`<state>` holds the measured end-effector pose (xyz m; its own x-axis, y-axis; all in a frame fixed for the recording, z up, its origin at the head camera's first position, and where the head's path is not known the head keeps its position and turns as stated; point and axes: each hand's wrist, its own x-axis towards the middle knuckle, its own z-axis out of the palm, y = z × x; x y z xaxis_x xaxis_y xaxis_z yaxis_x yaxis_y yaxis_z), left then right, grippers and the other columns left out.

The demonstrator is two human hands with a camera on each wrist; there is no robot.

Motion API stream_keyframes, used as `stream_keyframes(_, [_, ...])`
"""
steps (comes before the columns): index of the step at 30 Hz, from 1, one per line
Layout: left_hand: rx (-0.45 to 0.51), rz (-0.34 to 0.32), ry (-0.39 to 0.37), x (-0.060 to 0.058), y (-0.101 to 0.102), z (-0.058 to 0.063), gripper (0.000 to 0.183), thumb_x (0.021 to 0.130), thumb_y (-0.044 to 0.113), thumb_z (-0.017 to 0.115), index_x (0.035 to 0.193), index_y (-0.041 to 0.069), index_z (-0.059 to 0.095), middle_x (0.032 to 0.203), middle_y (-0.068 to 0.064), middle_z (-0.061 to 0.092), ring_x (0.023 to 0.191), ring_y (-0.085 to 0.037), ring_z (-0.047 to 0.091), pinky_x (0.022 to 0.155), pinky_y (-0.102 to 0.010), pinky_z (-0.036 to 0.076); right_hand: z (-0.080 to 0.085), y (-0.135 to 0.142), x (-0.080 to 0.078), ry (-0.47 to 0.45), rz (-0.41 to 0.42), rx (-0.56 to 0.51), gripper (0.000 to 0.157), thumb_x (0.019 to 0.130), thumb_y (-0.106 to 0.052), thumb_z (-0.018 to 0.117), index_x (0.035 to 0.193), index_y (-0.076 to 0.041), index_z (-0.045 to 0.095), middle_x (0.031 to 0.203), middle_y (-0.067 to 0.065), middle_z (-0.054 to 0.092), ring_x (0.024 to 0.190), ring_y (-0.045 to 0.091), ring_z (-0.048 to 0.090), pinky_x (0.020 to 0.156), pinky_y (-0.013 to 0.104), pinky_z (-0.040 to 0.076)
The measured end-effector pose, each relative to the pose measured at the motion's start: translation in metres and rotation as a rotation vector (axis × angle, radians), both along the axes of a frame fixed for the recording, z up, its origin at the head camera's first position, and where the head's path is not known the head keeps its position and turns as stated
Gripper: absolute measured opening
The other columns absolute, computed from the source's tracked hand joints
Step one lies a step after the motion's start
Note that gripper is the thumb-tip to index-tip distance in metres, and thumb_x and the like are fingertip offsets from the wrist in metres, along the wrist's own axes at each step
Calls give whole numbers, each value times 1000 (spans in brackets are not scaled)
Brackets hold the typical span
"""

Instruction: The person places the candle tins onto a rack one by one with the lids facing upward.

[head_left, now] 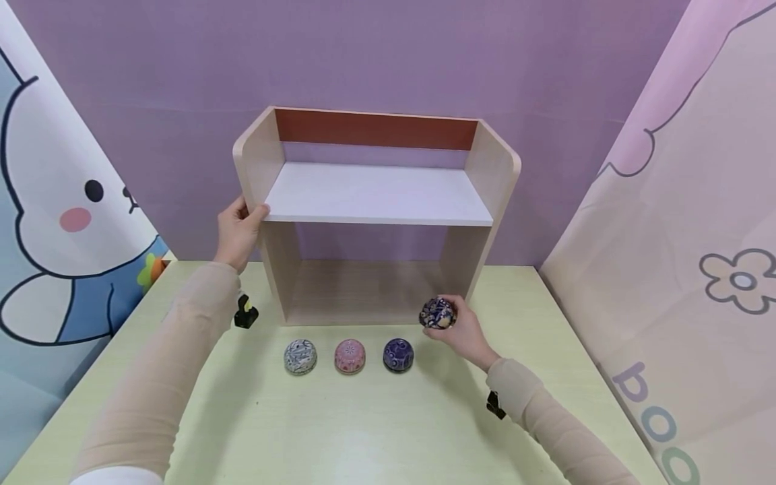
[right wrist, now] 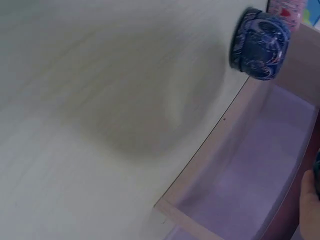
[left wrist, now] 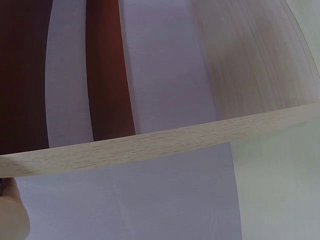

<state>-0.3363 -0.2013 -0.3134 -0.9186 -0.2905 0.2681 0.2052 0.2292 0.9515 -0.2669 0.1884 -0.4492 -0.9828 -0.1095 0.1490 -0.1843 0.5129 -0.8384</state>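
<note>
The right hand point(head_left: 465, 331) pinches one lifted dark-patterned tin point(head_left: 437, 314); the left hand point(head_left: 237, 233) grips the bookshelf point(head_left: 378, 194). Three tins point(head_left: 349, 356), lower centre, stand unlifted.

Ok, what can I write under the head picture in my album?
Left hand gripping the shelf, right hand holding a tin, three more tins in a row.

Dark multicoloured tin point(head_left: 437, 313), pink floral tin point(head_left: 349, 356), swirled navy tin point(head_left: 398, 356)
</note>
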Motion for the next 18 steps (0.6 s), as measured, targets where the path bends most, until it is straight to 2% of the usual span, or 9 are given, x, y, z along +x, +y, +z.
stream_keyframes(5, [-4, 0, -8, 1, 0, 0, 44, 90, 29, 52, 131, 14, 50, 119, -9, 54, 102, -13, 50, 91, -35, 41, 2, -4, 0, -86, 17, -160, 70, 68, -5, 77, 127, -5, 39, 124, 17, 50, 114, 30, 49, 95, 39, 43])
stream_keyframes(12, [4, -2, -8, 0, 0, 0, 44, 89, 30, 52, 130, 15, 51, 119, -8, 53, 101, -13, 50, 90, -34, 41, 3, -9, 2, -137, 12, -222, 71, 68, -5, 77, 126, -4, 37, 124, 18, 50, 115, 30, 49, 94, 36, 43])
stream_keyframes(18, [8, -12, -14, 1, 1, -1, 45, 90, 31, 52, 132, 16, 49, 122, -9, 52, 103, -14, 49, 92, -35, 41, 3, -12, 4, -158, 27, -273, 69, 67, -4, 78, 124, -6, 40, 123, 14, 50, 112, 27, 50, 94, 34, 43])
